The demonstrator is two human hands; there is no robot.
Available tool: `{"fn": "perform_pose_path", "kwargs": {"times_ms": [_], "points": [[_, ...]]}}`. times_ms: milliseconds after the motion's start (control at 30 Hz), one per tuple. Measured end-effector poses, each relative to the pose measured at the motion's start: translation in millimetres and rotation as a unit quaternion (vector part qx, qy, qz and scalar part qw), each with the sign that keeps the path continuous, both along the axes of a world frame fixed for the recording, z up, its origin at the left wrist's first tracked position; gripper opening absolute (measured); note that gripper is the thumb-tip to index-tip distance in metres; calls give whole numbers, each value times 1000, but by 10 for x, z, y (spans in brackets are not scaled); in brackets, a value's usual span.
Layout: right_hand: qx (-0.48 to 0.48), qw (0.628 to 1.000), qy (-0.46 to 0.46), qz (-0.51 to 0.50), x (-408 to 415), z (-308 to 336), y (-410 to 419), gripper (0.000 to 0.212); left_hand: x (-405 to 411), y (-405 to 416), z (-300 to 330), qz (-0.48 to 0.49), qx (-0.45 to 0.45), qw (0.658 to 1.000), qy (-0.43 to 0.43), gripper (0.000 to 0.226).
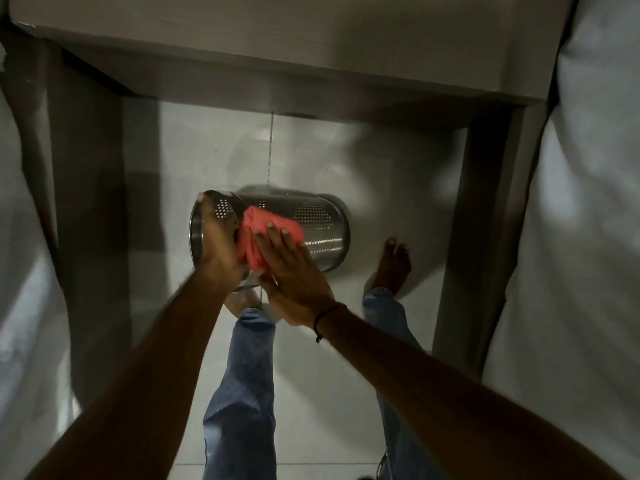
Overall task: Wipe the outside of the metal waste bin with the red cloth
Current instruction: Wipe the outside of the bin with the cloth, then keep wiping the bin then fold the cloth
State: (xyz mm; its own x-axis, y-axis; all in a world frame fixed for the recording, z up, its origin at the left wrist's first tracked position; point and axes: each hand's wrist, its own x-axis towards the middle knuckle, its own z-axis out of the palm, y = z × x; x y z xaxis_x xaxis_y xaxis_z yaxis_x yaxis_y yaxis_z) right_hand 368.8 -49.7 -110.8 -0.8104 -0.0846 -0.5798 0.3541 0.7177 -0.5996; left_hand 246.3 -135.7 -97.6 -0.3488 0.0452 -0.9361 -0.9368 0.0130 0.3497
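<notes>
The metal waste bin (320,225) is a shiny perforated cylinder held on its side above the floor, its open mouth to the left and its base to the right. My left hand (218,244) grips the rim at the mouth. The red cloth (265,226) is bunched against the bin's side wall. My right hand (294,271) lies flat on the cloth with the fingers spread, pressing it onto the metal. The bin's lower left part is hidden behind both hands.
Glossy white floor tiles (329,393) lie below. My legs in blue jeans (242,393) and a bare foot (393,268) stand under the bin. A grey cabinet (242,57) runs across the top. White bedding (571,237) is on the right, a dark panel (86,202) on the left.
</notes>
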Motion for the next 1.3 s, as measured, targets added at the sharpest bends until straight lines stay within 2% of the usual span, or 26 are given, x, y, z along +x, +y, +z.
{"fn": "perform_pose_path", "kwargs": {"times_ms": [67, 133, 167, 267, 300, 367, 500, 567, 667, 733, 800, 900, 967, 1033, 1100, 1167, 1233, 1300], "points": [[-9, 998, -8, -63, -218, -48, 90, 64, 92, 41, -12, -88, 10, 996, -17, 88], [-10, 997, -6, -71, -271, -63, 145, 64, 141, 38, -15, -144, 15, 989, -28, 90], [-9, 999, -2, -51, -214, -49, 136, 64, 126, 29, -3, -124, 13, 992, -26, 92], [-12, 1000, -12, -4, -1, 5, 30, 64, 76, 11, -39, 52, 4, 998, -33, 95], [-23, 999, -18, -18, -20, 7, 27, 64, 87, 38, -33, 57, -1, 998, -18, 92], [-67, 993, -36, -94, -197, -6, 64, 64, 167, 120, -6, 6, 2, 1000, 13, 85], [-200, 930, -50, -304, -457, -12, 197, 62, 263, 263, 10, -64, -16, 994, 91, 59], [-245, 878, -57, -407, -507, -14, 241, 58, 264, 336, -65, -128, -19, 985, 117, 65], [-272, 789, -150, -531, -620, -77, 380, 50, 292, 398, -191, -241, -12, 962, 128, 69], [-284, 768, -194, -541, -630, -103, 457, 38, 279, 403, -231, -300, -15, 947, 118, 76], [-291, 762, -193, -545, -601, -124, 496, 12, 254, 381, -321, -356, -25, 928, 110, 83], [-264, 746, -194, -580, -553, -154, 550, 13, 253, 338, -467, -371, -5, 924, 91, 101], [-249, 746, -196, -585, -524, -130, 605, 8, 264, 328, -460, -362, 21, 928, 83, 82], [-239, 740, -193, -598, -496, -110, 685, 25, 254, 320, -418, -363, 23, 928, 81, 53], [-241, 714, -161, -638, -527, -67, 806, 19, 196, 349, -375, -350, -11, 932, 91, 36], [-274, 682, -138, -664, -608, 16, 981, 23, 76, 428, -266, -296, -29, 948, 114, 15], [-329, 670, -139, -651, -756, 164, 1177, 27, -143, 581, -74, -209, 0, 974, 88, 11], [-378, 696, -137, -595, -985, 317, 1367, 42, -449, 763, 124, -171, 27, 981, 87, 14]]}}
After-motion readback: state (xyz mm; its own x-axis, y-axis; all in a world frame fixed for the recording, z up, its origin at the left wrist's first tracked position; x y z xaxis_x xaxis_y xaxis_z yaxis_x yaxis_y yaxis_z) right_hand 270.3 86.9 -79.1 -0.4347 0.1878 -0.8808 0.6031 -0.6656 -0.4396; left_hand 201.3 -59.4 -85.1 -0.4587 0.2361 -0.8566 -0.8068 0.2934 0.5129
